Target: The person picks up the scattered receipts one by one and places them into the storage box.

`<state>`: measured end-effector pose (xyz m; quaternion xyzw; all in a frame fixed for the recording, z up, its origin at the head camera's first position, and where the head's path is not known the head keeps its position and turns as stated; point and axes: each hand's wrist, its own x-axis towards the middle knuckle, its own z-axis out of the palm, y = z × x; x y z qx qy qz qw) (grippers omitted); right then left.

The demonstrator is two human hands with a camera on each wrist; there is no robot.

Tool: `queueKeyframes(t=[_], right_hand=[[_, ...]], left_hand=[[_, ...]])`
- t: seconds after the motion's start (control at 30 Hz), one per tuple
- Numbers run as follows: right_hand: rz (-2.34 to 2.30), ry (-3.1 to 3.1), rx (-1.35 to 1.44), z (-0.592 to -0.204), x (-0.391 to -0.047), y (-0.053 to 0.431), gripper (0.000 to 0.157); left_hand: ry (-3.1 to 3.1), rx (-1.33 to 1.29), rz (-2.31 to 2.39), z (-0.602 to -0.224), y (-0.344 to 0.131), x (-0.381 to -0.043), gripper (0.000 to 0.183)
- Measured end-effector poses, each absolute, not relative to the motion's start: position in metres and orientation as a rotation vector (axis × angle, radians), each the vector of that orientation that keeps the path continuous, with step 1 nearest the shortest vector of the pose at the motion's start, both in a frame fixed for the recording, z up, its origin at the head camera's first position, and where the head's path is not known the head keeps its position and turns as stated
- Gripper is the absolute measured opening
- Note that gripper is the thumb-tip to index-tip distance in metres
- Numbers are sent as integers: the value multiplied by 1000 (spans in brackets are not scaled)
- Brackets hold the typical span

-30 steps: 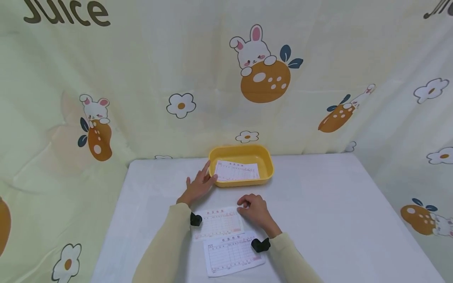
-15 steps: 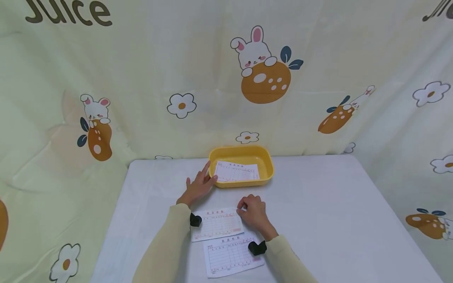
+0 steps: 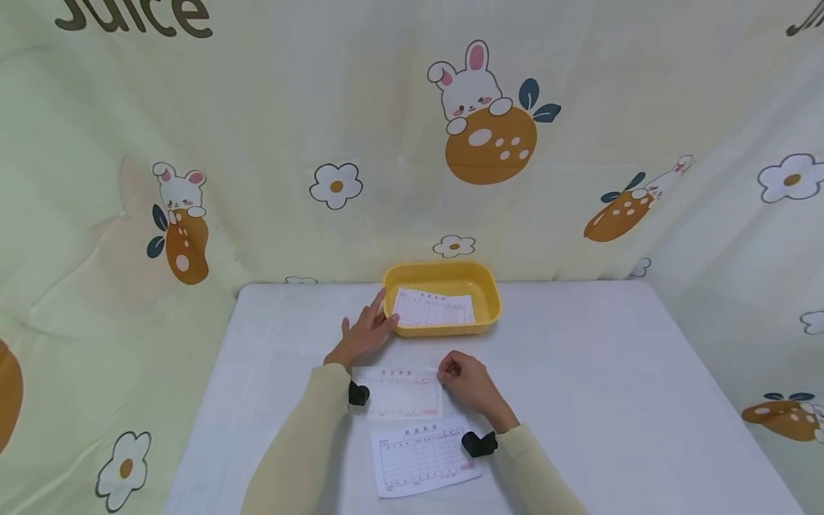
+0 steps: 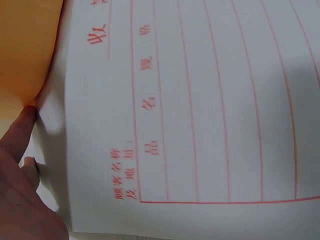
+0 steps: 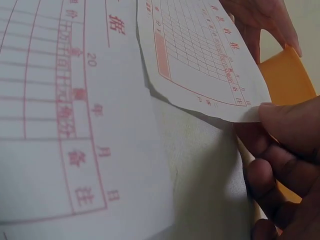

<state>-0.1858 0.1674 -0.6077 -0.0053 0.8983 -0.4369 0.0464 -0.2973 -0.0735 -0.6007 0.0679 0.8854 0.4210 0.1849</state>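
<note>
My right hand (image 3: 470,380) pinches the upper right corner of a red-printed receipt sheet (image 3: 400,399) between thumb and finger. In the right wrist view that sheet (image 5: 200,55) is raised at the corner, with a gap showing under its edge. A second receipt sheet (image 3: 421,461) lies nearer the person, below the first. My left hand (image 3: 365,336) rests against the left side of a yellow plastic tray (image 3: 444,331), its index finger along the rim and its thumb at the front corner. Its fingers look fairly straight in the head view.
Inside the tray lie overlapping receipt sheets (image 3: 430,307). The tray stands at the back edge of the white-covered table (image 3: 579,400). A curtain (image 3: 386,107) printed with rabbits and flowers hangs behind and on both sides.
The pinched receipt sheet has shifted slightly up toward the tray, away from the sheet below it. My right hand moved a little with it. My left hand stays at the tray.
</note>
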Motion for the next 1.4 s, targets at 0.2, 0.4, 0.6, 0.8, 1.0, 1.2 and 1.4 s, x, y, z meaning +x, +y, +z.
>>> queueKeyframes(t=[0.2,0.4,0.6,0.8,1.0,1.2,1.4], right_hand=[[-1491,2670,17,-612,-181,171,15],[-1521,2689,21,-610,-178,175,11],[-1458,2714,55,-598,-174,182,15],[-1455,2715,58,-589,-175,194,11],[-1417,2727,32,-577,-179,208,8],[-1388,2742,28,-566,-182,223,8],[-1378,2770,4,-556,-183,235,8]], left_hand=[[2501,190,1172,-597,-75,-290,78],[2513,186,1162,-596,-76,-287,78],[2507,167,1144,-597,-74,-289,78],[2492,156,1160,-595,-75,-289,81],[2487,151,1173,-594,-74,-289,81],[2490,170,1177,-594,-72,-291,81],[2505,181,1171,-596,-70,-292,80]])
